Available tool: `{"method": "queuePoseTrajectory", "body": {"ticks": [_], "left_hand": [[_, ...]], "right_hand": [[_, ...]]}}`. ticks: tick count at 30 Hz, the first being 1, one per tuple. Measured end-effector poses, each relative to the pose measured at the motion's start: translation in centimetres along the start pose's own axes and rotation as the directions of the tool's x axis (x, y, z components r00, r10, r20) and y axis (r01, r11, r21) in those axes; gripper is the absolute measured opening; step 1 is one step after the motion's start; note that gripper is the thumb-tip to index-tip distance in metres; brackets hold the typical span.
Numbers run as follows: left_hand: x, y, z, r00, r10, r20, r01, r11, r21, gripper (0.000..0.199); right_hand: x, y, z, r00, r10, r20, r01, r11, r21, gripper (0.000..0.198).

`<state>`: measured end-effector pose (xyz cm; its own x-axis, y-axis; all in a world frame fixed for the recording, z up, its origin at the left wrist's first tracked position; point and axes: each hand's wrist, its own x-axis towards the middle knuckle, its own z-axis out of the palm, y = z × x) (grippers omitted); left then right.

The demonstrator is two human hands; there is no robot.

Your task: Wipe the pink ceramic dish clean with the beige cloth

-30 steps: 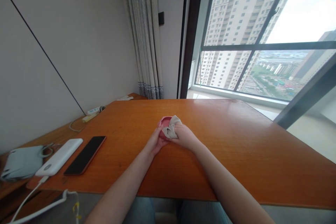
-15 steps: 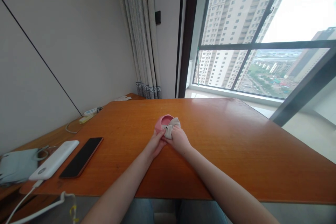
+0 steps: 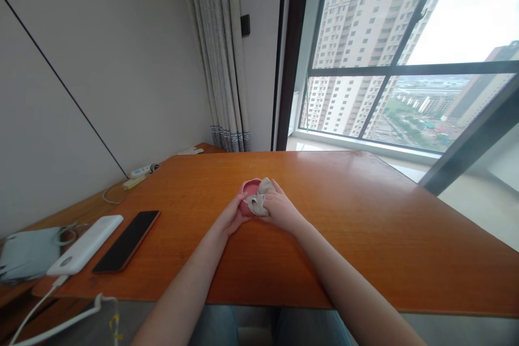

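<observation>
A small pink bowl-like dish (image 3: 250, 188) is tilted between my hands above the middle of the table, its hollow side facing away and up. My left hand (image 3: 234, 215) grips its left side and lower edge. A light grey cloth (image 3: 257, 204) lies bunched over the dish's right part and rim. My right hand (image 3: 279, 207) is closed on that cloth, pressing it against the dish. The fingers under the dish are mostly hidden.
The brown wooden table (image 3: 344, 238) spreads all around. To the left lie a black-screened phone (image 3: 126, 241), a white power bank (image 3: 85, 245) with a cable plugged in, and a pale grey pouch (image 3: 28, 254). Farther back are a power strip (image 3: 141, 171) and a curtain (image 3: 227, 65).
My left hand has shifted slightly left along the dish, its thumb now off the cloth. My right hand has moved the cloth a little over the rim, fingers more extended.
</observation>
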<state>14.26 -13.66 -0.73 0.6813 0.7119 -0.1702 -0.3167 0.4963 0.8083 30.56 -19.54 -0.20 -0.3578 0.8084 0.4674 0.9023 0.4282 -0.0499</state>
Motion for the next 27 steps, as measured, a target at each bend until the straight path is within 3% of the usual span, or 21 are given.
{"method": "queuePoseTrajectory", "body": {"ticks": [2, 5, 11, 16, 20, 23, 27], "left_hand": [[0.1, -0.1, -0.2, 0.999, -0.002, 0.044, 0.003, 0.999, -0.036, 0.049], [0.3, -0.8, 0.1, 0.991, 0.090, 0.098, -0.081, 0.992, -0.092, 0.046], [1.0, -2.4, 0.4, 0.968, 0.216, -0.126, -0.226, 0.972, -0.068, 0.032], [1.0, -1.4, -0.3, 0.976, 0.141, -0.164, -0.137, 0.990, 0.035, 0.035], [0.8, -0.9, -0.7, 0.972, 0.115, -0.207, -0.087, 0.986, 0.140, 0.037], [0.7, -0.7, -0.9, 0.984, 0.082, -0.161, -0.057, 0.986, 0.155, 0.041], [0.6, -0.2, -1.5, 0.997, -0.005, -0.078, 0.017, 0.988, 0.151, 0.044]], "right_hand": [[0.2, -0.5, 0.6, 0.999, -0.030, -0.014, 0.029, 0.998, -0.050, 0.016], [0.4, -1.1, 1.4, 0.998, -0.026, -0.056, 0.021, 0.996, -0.090, 0.015], [0.5, -1.9, 1.9, 0.995, 0.029, -0.094, -0.037, 0.996, -0.085, 0.016], [0.5, -2.5, 1.7, 0.995, 0.039, -0.089, -0.047, 0.995, -0.093, 0.017], [0.5, -2.6, 1.5, 0.999, -0.030, 0.020, 0.032, 0.994, -0.100, 0.022], [0.6, -2.6, 0.9, 0.999, -0.004, 0.048, 0.006, 0.998, -0.058, 0.024], [0.4, -2.4, -0.4, 0.999, 0.042, -0.027, -0.042, 0.999, 0.026, 0.024]]}}
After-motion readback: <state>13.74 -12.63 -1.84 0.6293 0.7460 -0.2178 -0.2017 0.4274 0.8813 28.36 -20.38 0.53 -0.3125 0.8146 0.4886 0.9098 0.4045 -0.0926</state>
